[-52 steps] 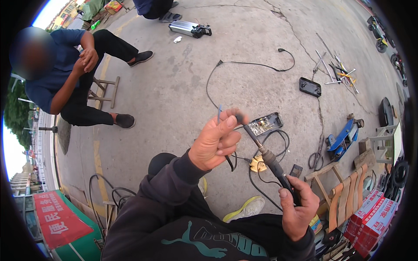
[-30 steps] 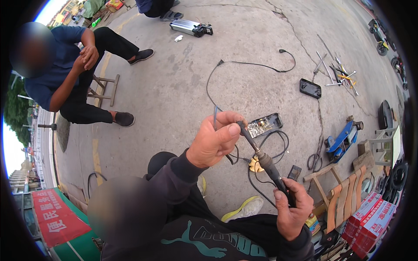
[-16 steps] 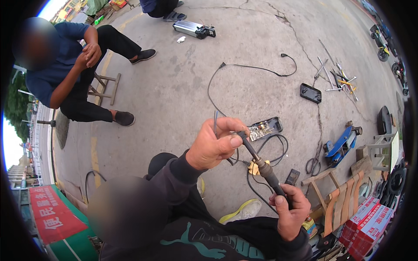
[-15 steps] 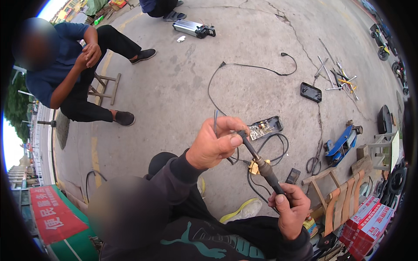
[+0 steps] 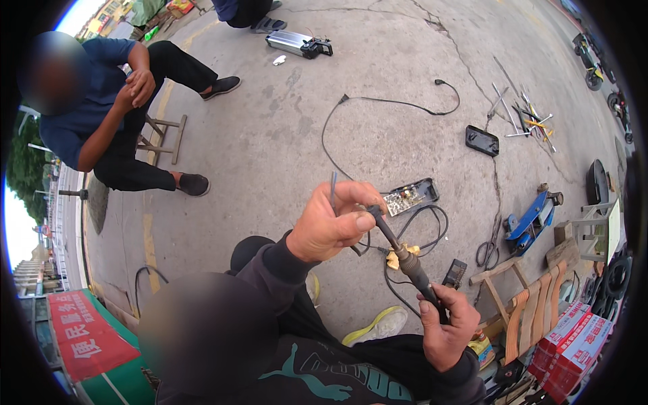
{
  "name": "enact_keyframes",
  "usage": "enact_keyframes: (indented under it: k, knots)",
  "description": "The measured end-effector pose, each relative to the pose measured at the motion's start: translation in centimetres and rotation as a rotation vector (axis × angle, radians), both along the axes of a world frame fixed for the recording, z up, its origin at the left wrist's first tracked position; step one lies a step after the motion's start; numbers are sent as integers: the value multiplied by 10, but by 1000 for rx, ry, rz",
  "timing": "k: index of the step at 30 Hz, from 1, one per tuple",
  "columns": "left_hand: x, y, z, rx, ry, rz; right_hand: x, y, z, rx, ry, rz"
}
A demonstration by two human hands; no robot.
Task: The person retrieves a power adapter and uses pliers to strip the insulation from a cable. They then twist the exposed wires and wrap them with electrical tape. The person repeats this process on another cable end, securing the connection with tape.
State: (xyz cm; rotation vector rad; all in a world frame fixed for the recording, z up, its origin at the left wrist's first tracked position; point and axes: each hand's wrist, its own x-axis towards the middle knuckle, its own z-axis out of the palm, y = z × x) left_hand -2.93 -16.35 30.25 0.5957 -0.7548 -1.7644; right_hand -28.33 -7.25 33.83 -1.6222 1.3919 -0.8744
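My right hand [image 5: 451, 324] is closed round the dark handle of what looks like a soldering iron [image 5: 410, 262], held on a slant with its metal collar in the middle. Its far end reaches the fingertips of my left hand [image 5: 334, 221], which pinches a small black piece [image 5: 375, 211] there. A thin grey wire [image 5: 333, 186] sticks up from my left fingers, and part of a black cable shows below that hand. Beneath, on the ground, lies an opened black charger case [image 5: 424, 192] with a circuit board in it, and a yellow lump [image 5: 398, 256] among looped cord.
A person [image 5: 101, 101] sits at the left with hands together. Hand tools [image 5: 530, 121], a black case lid [image 5: 482, 140], a blue jack [image 5: 533, 223] and scissors [image 5: 489, 251] lie to the right. Near my right arm are a wooden folding stool [image 5: 533, 304] and a red-white box [image 5: 570, 347].
The handle end of the iron has shifted slightly left in view, and my right fingers have moved a little along it. My left hand keeps its pinch almost in place.
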Motion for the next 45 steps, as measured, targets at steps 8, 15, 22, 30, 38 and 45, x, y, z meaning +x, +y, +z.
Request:
enact_keyframes:
  k: [8, 15, 22, 30, 38, 45]
  knots:
    - [-1, 0, 0, 5, 19, -14, 4, 3, -3, 187, -209, -106]
    - [-1, 0, -1, 21, 0, -9, 7, 7, -1, 239, -305, -157]
    - [-1, 2, -2, 39, -11, -5, 2, -2, 8, 350, -351, -90]
    - [-1, 1, -5, 49, -6, -34, 3, -1, 13, 657, -643, -224]
    - [-2, 0, -5, 52, -2, -43, -4, 5, 2, 247, -221, -37]
    - [2, 3, -3, 34, -29, -34, 4, 2, 3, -111, 109, 43]
